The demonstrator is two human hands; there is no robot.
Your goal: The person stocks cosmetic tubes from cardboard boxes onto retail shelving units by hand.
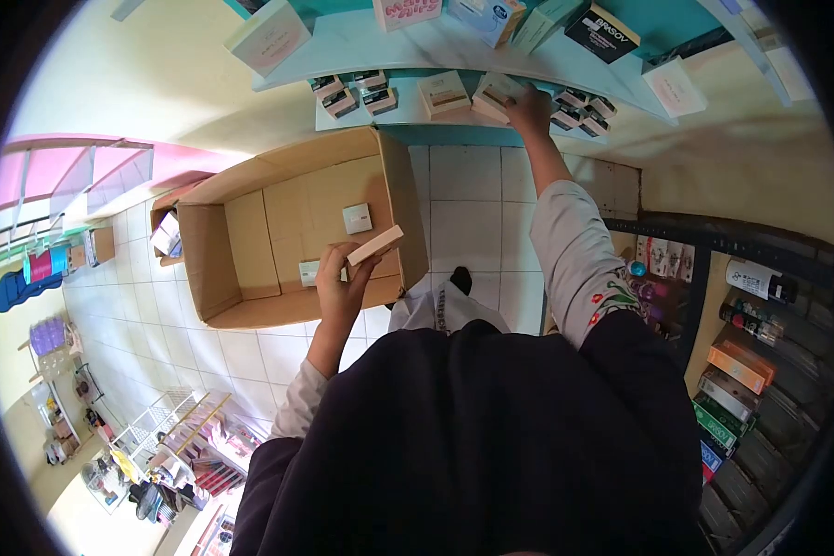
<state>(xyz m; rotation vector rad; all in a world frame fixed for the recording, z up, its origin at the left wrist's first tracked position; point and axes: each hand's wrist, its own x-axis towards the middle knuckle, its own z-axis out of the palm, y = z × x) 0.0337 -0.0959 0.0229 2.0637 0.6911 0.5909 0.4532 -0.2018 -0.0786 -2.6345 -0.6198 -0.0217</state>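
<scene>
Your left hand point(340, 278), near the middle of the frame, grasps a thin box point(376, 245) between thumb and fingers, holding it tilted, its right end higher. Your right hand point(530, 111), at upper right of centre, reaches to the lower shelf point(408, 113) and touches the right end of a pale box point(494, 94) there — whether the fingers grip it or only rest on it, I cannot tell.

Below your left hand and the thin box, left of centre, stands a large open carton point(400, 199) on the tiled floor point(463, 176). Inside it you have a small white box point(357, 219) and, partly behind your left hand, another light box point(309, 272).

Just left of the pale box sits a similar box point(445, 94); groups of little dark-and-pale boxes point(352, 93) lie farther left on the same shelf, with more to the right of your hand. Along the top of the frame, the upper shelf point(371, 51) carries larger boxes — among them a black box point(602, 35) marked BRASOV and a blue and white box point(487, 18).

At right, a dark rack holds a white bottle point(758, 280) and an orange box point(741, 364). A white wire rack point(160, 422) stands at lower left.
</scene>
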